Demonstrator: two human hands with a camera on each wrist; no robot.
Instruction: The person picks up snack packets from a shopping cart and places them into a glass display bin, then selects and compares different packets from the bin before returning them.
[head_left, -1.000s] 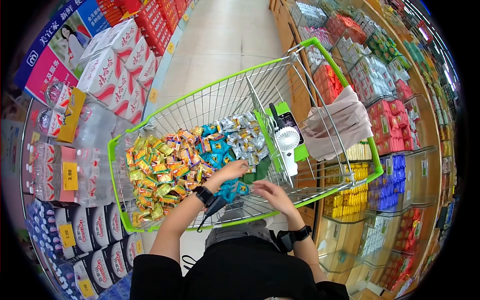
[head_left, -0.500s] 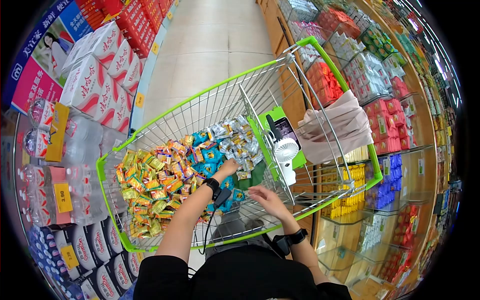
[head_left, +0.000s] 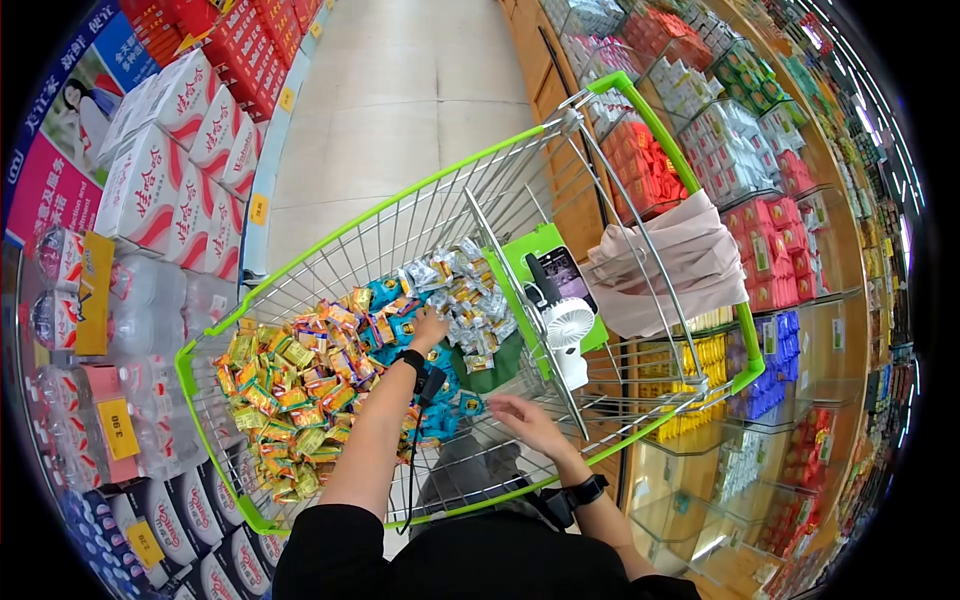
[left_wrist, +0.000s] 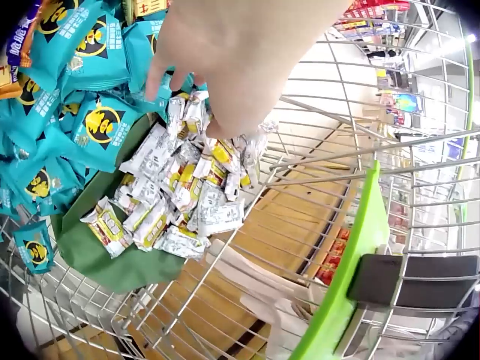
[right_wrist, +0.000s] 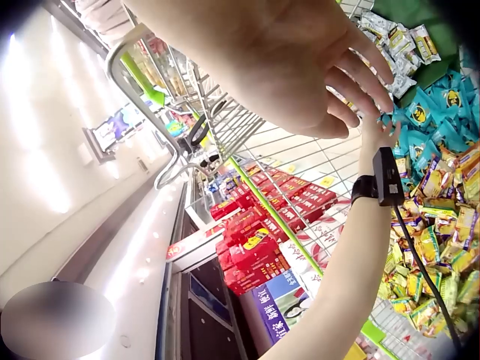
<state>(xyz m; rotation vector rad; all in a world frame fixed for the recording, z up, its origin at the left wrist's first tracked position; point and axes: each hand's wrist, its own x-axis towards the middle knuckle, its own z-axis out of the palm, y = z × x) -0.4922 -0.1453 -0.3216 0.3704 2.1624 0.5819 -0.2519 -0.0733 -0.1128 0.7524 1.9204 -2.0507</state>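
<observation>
My left hand [head_left: 430, 328] reaches into a shopping cart [head_left: 345, 230], over the border between teal packets [head_left: 448, 385] and small silver-white wrapped packets [head_left: 470, 300]. In the left wrist view its fingers are spread at the teal packets [left_wrist: 97, 124], with the thumb over the white packets [left_wrist: 180, 180]. No packet shows between them. Orange and gold packets [head_left: 300, 380] are heaped on the other side of the teal ones. My right hand [head_left: 530, 425] hovers palm inward by the cart's near side, fingers loosely extended and holding nothing. A lone teal packet [head_left: 470, 403] lies near its fingertips.
A green cloth-like sheet [head_left: 490, 368] lies under the packets. A phone [head_left: 565, 275] and a white handheld fan [head_left: 570, 335] rest at the green child-seat panel, with pale fabric [head_left: 665, 265] over the handle end. Goods shelves [head_left: 760, 390] and stacked cartons [head_left: 170, 180] flank the aisle.
My left hand has moved from the silver packets' near edge farther into the cart, to the teal and silver border. The right hand stays by the near side. The whole view has shifted somewhat.
</observation>
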